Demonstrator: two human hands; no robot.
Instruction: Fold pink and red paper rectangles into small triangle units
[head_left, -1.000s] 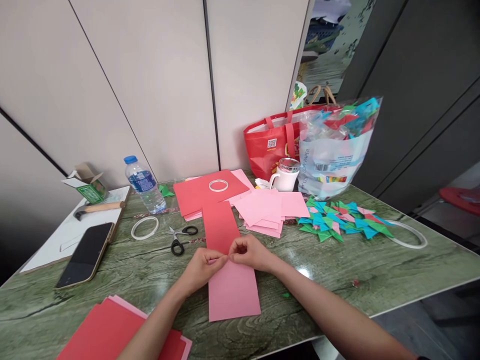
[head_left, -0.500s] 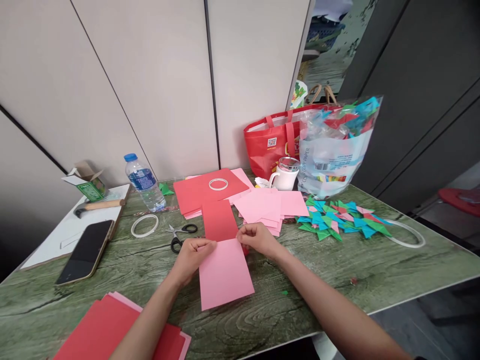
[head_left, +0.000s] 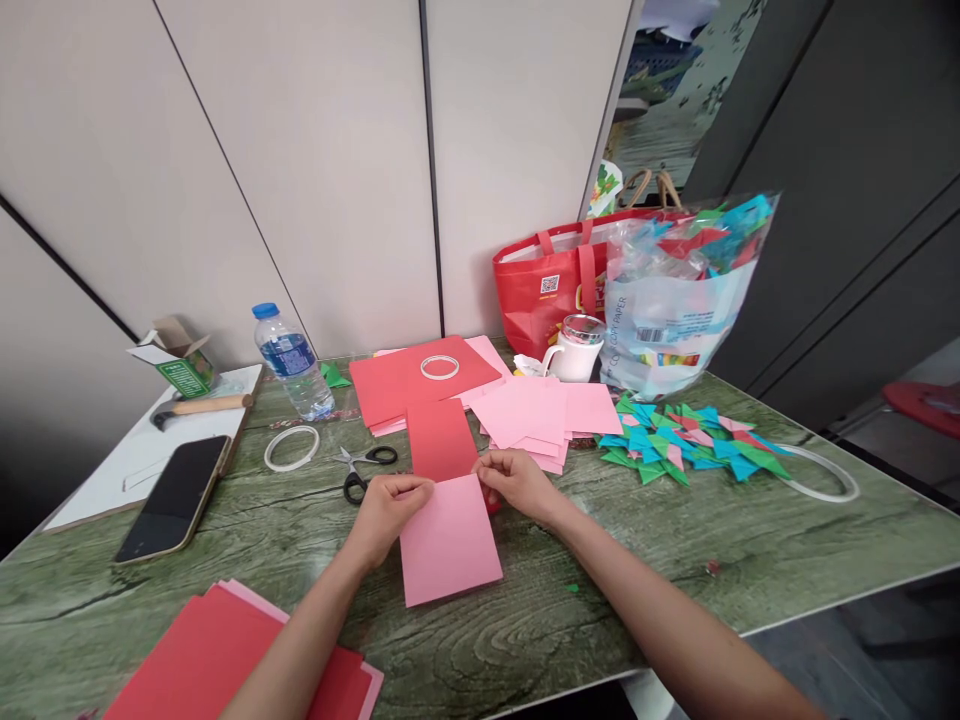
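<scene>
Pink paper [head_left: 451, 545] lies between the two hands, its far edge caught at both corners. From my remote seat I see the left hand [head_left: 388, 515] pinching the far left corner, thumb on top and the other fingers curled in. The right hand [head_left: 517, 485] grips the far right corner between thumb and fingertips. The rest of the sheet reaches from the fingers toward the near side of the table [head_left: 637, 560], its near corners untouched. Just beyond the fingertips runs a red strip [head_left: 441, 440], and a bit of red also shows under the right hand; I cannot tell whether strip and sheet are one piece.

Further out, I have the scissors [head_left: 361, 461] just beside the left hand, blades apart, with a white ring [head_left: 286, 467] to their left. Beyond the right hand sit loose pink squares [head_left: 521, 410]. Red sheets [head_left: 382, 385] lie past the strip, a second ring on top. At the back I make out a bottle [head_left: 291, 365], a white mug [head_left: 577, 358] and a red bag [head_left: 532, 300]; folded paper pieces [head_left: 686, 440] spread off to the right.
</scene>
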